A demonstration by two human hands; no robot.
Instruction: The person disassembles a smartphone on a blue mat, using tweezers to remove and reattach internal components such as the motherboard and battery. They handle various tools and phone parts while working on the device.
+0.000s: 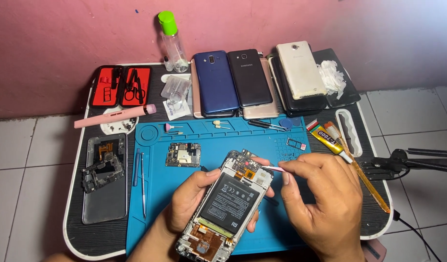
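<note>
Gripping the opened phone point(228, 204), left hand point(192, 201) steadies it; right hand point(320, 194) pinches a thin tool point(271, 169) at its connectors; next needs gentle prying.

On the work mat point(155, 194), a circuit board point(183, 155) lies left of the opened phone point(226, 204). Stacked phones point(233, 80) lie behind the mat, a glue tube point(328, 138) right of it.

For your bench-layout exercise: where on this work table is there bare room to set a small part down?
Bare blue mat lies between the thin tools and the left hand, below the circuit board. Another patch lies between that board and the small tray. The back row of phones is crowded.
</note>
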